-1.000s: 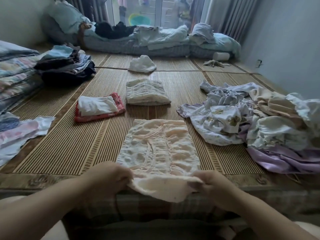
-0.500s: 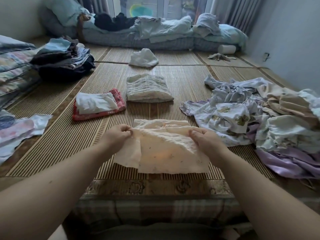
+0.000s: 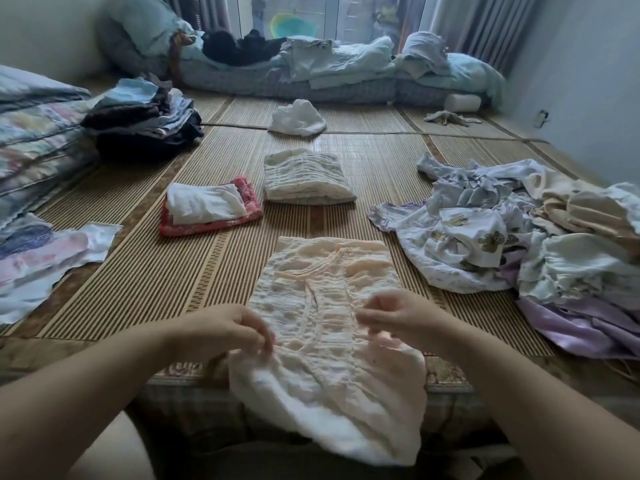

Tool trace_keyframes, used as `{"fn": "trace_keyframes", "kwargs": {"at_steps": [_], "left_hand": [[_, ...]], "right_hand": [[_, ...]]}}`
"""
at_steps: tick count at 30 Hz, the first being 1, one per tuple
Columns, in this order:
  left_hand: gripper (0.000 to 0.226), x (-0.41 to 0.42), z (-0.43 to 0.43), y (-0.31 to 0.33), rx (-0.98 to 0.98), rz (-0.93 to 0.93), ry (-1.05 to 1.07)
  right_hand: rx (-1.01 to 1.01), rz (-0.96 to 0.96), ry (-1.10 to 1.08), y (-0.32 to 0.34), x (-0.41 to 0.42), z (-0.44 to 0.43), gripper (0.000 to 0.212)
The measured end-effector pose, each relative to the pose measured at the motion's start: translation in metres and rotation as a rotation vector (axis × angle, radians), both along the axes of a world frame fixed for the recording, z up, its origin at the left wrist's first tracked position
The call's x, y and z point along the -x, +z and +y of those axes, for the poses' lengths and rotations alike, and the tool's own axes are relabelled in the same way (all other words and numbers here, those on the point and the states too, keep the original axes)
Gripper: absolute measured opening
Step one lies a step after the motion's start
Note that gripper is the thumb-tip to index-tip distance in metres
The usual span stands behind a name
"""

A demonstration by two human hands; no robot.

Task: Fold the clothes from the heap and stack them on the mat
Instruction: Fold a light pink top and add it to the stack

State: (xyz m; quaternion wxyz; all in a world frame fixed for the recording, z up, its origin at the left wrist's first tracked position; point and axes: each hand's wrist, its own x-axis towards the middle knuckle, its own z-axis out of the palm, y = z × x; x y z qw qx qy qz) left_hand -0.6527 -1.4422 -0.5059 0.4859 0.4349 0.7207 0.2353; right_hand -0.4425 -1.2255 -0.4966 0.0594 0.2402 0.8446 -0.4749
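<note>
The woven mat (image 3: 145,278) filled most of my view, striped brown and tan, running back to a low bed (image 3: 311,81) heaped with pale blue bedding under the window. On my right the heap (image 3: 526,237) of unfolded clothes sprawled across the mat, white, lilac and beige pieces tangled together, one with brown flower prints. At the far left I saw a tall stack of dark and blue folded things (image 3: 145,123), and nearer, at the left edge, a few flat pastel pieces (image 3: 45,258).

Straight ahead lay the peach crinkled garment (image 3: 329,289), spread lengthwise with its far end flat on the mat and its near end spilling over the mat's edge toward me. My left hand (image 3: 228,330) had its fingers pinched on the cloth at the garment's left edge, bunching it a little. My right hand (image 3: 398,317) hovered at the garment's right side with fingers curled and blurred (I could not tell whether they had any cloth between them).

Beyond the garment sat two finished piles, side by side but apart: a folded cream ribbed piece (image 3: 304,178), and to its left a white folded piece on a red one (image 3: 207,209). Further back a small crumpled white cloth (image 3: 298,117) rested near the bed.
</note>
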Motion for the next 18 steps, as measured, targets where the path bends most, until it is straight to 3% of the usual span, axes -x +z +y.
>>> {"fn": "trace_keyframes", "kwargs": {"at_steps": [2,4,7,9,12,14,16,18], "left_hand": [[0.015,-0.012,0.009,-0.005,-0.048,0.152,0.094],[0.03,-0.028,0.022,-0.01,-0.065,0.335,0.11],[0.047,-0.046,0.036,-0.023,0.039,0.693,0.1],[0.049,-0.05,0.04,-0.03,0.128,0.857,0.066],[0.04,-0.047,0.035,-0.028,0.144,0.804,0.007],[0.029,-0.039,0.028,-0.017,0.093,0.611,0.022],[0.02,-0.027,0.023,0.01,0.031,0.368,0.095],[0.016,-0.01,0.024,0.047,-0.061,0.325,0.17]], "right_hand": [[-0.309,0.042,-0.039,-0.009,0.036,0.001,0.024],[-0.506,0.03,-0.012,-0.013,0.072,0.002,0.041],[-0.677,-0.112,0.212,-0.019,0.121,0.005,0.072],[-0.705,-0.276,0.329,-0.022,0.141,0.006,0.08],[-0.838,-0.36,0.403,-0.012,0.152,0.011,0.055],[-0.905,-0.331,0.411,0.0,0.145,0.016,0.042],[-0.82,-0.252,0.344,0.018,0.132,0.027,0.028],[-0.757,-0.142,0.258,0.047,0.115,0.039,0.02]]}}
